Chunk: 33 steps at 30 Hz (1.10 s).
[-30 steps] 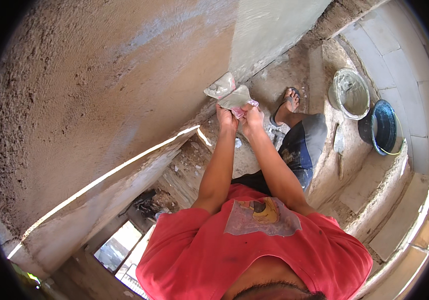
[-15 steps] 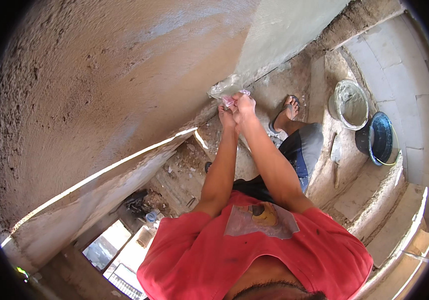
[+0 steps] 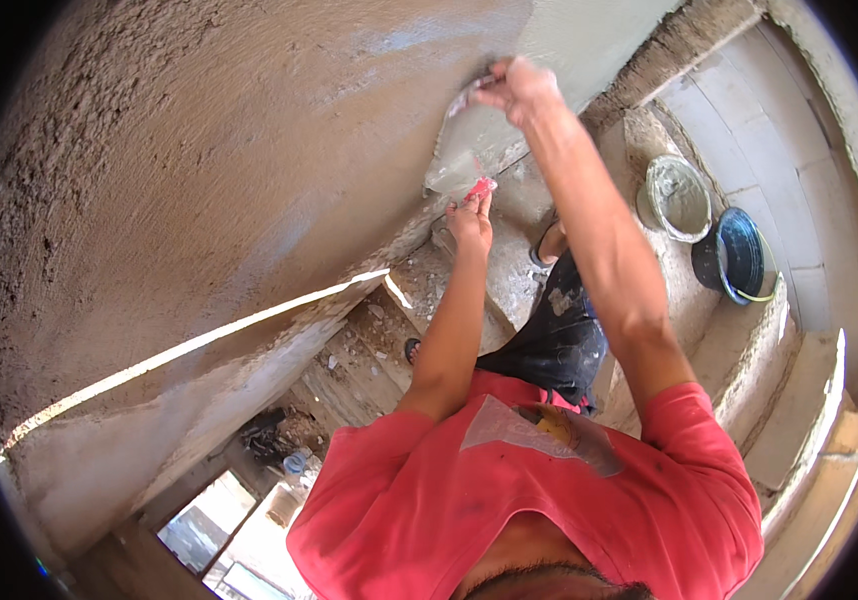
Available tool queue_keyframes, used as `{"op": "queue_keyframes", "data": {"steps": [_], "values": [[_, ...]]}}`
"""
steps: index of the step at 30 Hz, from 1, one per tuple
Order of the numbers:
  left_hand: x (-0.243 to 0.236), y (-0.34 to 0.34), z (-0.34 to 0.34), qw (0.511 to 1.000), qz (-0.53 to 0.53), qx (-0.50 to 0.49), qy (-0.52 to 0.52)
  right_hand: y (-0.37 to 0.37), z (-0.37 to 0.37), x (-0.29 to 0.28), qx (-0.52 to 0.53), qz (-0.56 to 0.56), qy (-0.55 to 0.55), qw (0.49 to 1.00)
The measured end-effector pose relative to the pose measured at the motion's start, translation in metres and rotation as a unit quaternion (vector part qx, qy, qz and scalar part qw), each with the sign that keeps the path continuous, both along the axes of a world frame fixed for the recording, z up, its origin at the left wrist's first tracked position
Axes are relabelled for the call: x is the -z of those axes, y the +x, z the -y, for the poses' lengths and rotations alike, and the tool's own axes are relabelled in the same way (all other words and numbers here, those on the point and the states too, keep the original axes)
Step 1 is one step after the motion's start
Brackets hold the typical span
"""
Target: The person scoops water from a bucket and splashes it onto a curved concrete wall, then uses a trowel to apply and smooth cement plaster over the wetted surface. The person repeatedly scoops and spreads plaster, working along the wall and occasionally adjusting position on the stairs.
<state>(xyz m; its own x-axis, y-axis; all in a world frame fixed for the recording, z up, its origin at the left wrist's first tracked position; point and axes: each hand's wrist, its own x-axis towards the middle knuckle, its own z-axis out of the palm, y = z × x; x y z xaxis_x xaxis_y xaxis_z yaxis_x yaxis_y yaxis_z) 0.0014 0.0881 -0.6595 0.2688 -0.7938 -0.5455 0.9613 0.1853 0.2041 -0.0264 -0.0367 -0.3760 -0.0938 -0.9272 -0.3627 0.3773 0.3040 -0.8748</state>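
My right hand [image 3: 526, 92] is raised to the wall, blurred by motion, with its fingers closed on a thin, pale-edged flat blade [image 3: 462, 100] pressed against the surface. Lower down, near the foot of the wall, my left hand [image 3: 471, 222] grips a small red tool [image 3: 481, 188] smeared with white-grey paste; its exact kind is hard to make out. Between the hands, wet grey plaster [image 3: 471, 145] covers a patch of wall. The brown wall [image 3: 329, 150] is rough at the far left and smoother towards this patch.
A bucket of grey mix [image 3: 679, 200] stands on the steps to the right, beside a dark bucket with a blue inside [image 3: 739, 255]. Debris litters the steps [image 3: 349, 360] below my left arm. A bright-edged ledge [image 3: 199, 350] runs along the lower wall.
My hands were together by the wall's foot; now they are apart. The right has swept up along the wall, while the left stays low with the red tool. The wet grey patch looks larger.
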Motion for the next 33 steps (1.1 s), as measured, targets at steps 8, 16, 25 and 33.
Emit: {"op": "queue_keyframes", "data": {"steps": [8, 16, 25, 33], "values": [[0.013, 0.007, 0.015, 0.998, -0.038, 0.044, 0.014, -0.028, 0.010, -0.196, -0.089, -0.013, -0.195, 0.977], [-0.009, 0.007, 0.007, 0.999, -0.007, 0.039, 0.009, -0.080, -0.094, -0.064, 0.043, -0.064, -0.202, 0.976], [-0.001, 0.003, 0.004, 0.998, 0.029, 0.032, 0.041, -0.057, -0.060, 0.203, 0.077, 0.034, 0.098, 0.992], [-0.007, 0.001, 0.006, 0.997, 0.024, 0.019, 0.073, -0.038, -0.016, 0.157, 0.052, 0.015, 0.043, 0.998]]}}
